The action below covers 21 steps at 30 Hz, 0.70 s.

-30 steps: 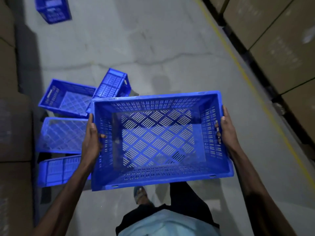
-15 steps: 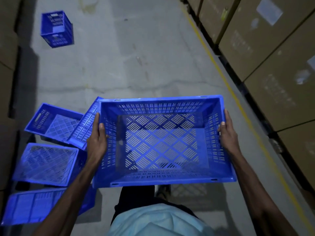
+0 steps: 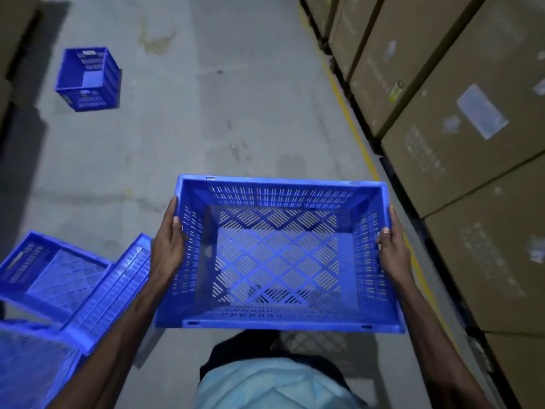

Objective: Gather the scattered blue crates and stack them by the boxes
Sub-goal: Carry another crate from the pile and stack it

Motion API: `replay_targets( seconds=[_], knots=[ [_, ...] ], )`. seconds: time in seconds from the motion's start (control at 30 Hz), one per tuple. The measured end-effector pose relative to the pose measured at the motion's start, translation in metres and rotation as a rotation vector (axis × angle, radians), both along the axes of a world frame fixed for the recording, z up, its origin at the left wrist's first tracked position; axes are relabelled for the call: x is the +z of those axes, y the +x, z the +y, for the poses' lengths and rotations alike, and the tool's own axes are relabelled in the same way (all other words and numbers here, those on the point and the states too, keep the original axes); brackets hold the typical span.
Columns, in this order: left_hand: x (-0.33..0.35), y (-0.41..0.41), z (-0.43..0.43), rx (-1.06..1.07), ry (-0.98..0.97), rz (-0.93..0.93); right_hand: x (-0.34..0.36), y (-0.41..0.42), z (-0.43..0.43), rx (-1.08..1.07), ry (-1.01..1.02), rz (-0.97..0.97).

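Looking down into a blue crate [image 3: 277,255], open side up, carried level in front of the body, clear of the concrete floor [image 3: 236,113]. Gripped at its short ends by the left hand [image 3: 166,246] and the right hand [image 3: 393,249], with thumbs hooked inside the rim and fingers outside. Flanked by tumbled crates [image 3: 59,273] at lower left, a lone crate [image 3: 88,79] at upper left, and cardboard boxes [image 3: 442,137] along the right.

Bare forearms [image 3: 124,329], a pale blue shirt [image 3: 277,385], and what seem to be dark trousers [image 3: 239,346].
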<state>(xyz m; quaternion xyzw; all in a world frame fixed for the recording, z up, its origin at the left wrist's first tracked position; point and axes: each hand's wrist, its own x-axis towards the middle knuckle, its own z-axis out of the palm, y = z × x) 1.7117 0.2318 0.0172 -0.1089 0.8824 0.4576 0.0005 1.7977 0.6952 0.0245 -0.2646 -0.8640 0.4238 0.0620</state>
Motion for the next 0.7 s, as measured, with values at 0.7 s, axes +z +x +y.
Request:
replay_targets(
  seconds=[0.7],
  knots=[
    [0.031, -0.549, 0.083, 0.299, 0.018, 0.083, 0.012, -0.685, 0.107, 0.195, -0.044, 0.048]
  ],
)
